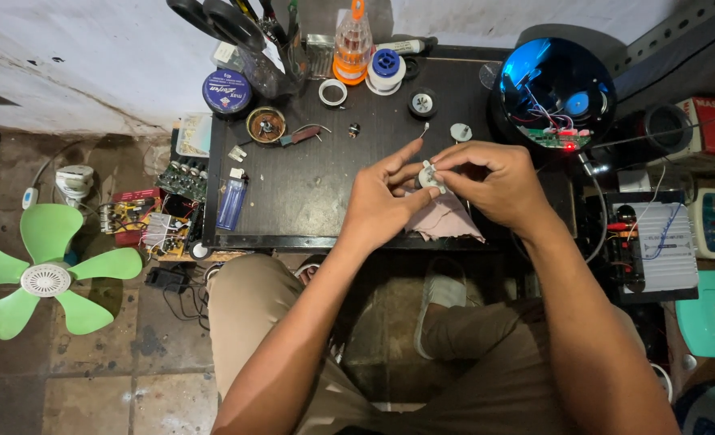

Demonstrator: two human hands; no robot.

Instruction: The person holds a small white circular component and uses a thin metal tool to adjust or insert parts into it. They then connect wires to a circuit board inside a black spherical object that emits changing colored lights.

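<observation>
While both hands meet over the front edge of the dark tabletop (309, 185), the head view shows the left hand (382, 201) and the right hand (490, 181) pinching one small white round part (430, 176) between their fingertips. The left hand's fingers close on it from the left, forefinger stretched out above; the right hand's fingers curl narrowly over its top. A pinkish cloth (446, 219) lies just under the part, touching both hands. Farther back on the tabletop sit a white disc (461, 131), a black knob (422, 103), a roll of white tape (332, 93) and a blue lighter (232, 203). A round blue-lit housing with wires (552, 90) stands at the right. On the floor to the left lies a green fan blade (47, 278).
</observation>
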